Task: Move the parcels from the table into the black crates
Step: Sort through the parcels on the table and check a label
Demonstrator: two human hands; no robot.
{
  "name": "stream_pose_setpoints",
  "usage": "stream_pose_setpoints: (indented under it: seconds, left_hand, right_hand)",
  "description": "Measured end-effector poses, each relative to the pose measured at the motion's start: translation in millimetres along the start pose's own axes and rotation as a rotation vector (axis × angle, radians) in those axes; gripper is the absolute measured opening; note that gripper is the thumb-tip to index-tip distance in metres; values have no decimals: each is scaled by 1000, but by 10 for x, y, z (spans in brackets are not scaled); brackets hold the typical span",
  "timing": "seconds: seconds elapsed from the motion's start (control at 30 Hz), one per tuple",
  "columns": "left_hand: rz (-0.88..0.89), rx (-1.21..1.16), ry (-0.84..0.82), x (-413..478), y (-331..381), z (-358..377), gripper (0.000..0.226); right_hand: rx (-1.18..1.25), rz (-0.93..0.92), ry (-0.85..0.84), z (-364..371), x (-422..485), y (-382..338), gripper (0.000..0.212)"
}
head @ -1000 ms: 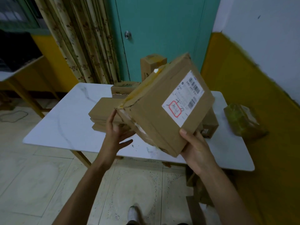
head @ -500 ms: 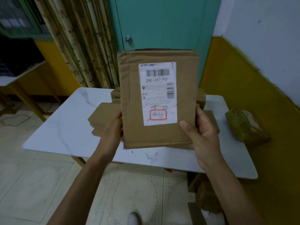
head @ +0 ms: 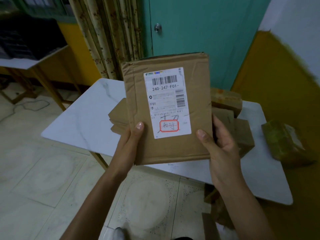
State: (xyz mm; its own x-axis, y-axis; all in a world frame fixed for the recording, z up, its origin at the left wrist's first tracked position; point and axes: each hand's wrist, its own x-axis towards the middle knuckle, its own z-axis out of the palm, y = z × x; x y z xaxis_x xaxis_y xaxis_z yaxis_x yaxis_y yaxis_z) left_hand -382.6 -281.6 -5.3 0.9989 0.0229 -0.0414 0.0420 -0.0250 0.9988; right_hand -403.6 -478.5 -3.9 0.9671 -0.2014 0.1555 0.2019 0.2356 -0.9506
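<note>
Brown cardboard parcel (head: 173, 149) is standing upright above the near edge of the white table (head: 83, 122), label (head: 167, 103) facing the camera. Left hand (head: 129, 144) and right hand (head: 221, 149) are clamping its sides, thumbs pressing the front. More boxes (head: 242, 135) are lying behind it, a greenish packet (head: 285, 141) far right.

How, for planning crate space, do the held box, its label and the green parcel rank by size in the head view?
1. Box
2. Label
3. Green parcel, though it lies farther off, so ranks 2 and 3 are unsure.
</note>
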Motion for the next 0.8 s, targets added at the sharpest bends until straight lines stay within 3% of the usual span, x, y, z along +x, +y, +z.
stream_pose_setpoints:
  seconds: [0.2, 0.4, 0.8]
  left_hand:
    - [-45, -31, 107, -11, -91, -576, 77]
    - [-60, -74, 274, -64, -187, -1529, 59]
    - [-82, -149, 520, -156, -340, -4394, 54]
  right_hand:
    - [11, 68, -106, 568, 61, 189, 46]
    - [-5, 137, -232, 1532, 43, 534, 50]
    - [-83, 235, -450, 4379, -350, 1243, 43]
